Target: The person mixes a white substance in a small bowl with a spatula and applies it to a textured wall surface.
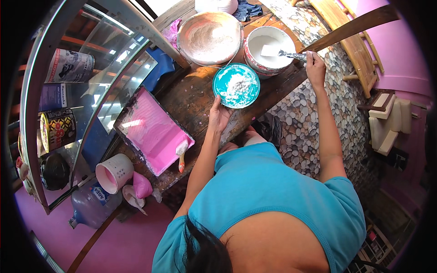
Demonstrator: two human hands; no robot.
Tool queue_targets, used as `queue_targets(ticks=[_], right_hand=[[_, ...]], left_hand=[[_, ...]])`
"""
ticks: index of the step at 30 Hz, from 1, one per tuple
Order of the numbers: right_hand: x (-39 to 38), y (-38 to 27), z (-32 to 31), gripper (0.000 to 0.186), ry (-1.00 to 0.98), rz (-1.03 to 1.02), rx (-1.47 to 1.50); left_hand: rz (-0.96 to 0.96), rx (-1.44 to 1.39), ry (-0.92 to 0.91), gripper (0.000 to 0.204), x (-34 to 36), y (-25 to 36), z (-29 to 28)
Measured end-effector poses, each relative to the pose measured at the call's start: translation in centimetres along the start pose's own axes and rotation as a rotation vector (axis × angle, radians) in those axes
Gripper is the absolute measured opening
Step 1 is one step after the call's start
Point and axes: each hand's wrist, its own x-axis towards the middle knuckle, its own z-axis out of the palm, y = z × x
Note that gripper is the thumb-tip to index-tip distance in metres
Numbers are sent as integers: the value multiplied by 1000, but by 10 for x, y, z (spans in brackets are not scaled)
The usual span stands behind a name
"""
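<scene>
Left hand, centre of frame: forearm runs up from the lower edge, elbow bent; fingers pinch the near rim of a turquoise round lid, thumb side up. The lid sits at upper centre, with a clumped white material over its middle and smears toward its edge.

Right hand, upper right of centre: arm reaches up, slightly bent; fingers closed around the handle end of a flat tool, which points left. Its broad white head lies over the mouth of a bucket; cannot tell whether it touches the white contents.

Left of the bucket, upper centre: a wide basin of pale powder. Both stand on a worn wooden table, stained and spattered.

Left of centre: tray coated in bright pink, set aslant; a short brush rests at its lower right corner.

Lower left: pale pail, tipped; pink bag beside it; large clear bottle on its side.

Far left: glass-fronted cabinet with cans. Right: pebble-patterned floor, wooden bench at upper right.
</scene>
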Motion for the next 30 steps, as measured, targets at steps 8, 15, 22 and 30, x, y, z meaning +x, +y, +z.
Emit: queue_targets(ticks=[8, 15, 22, 30], right_hand=[[-5, 20, 42, 29, -100, 128, 212], [-29, 21, 35, 25, -64, 235, 549], [-48, 0, 9, 25, -40, 235, 601], [-93, -46, -19, 21, -39, 6, 378]], left_hand=[[5, 2, 11, 43, -2, 2, 2], [0, -20, -18, 42, 1, 2, 2], [-11, -3, -15, 42, 3, 1, 1], [13, -17, -30, 43, 10, 2, 0]])
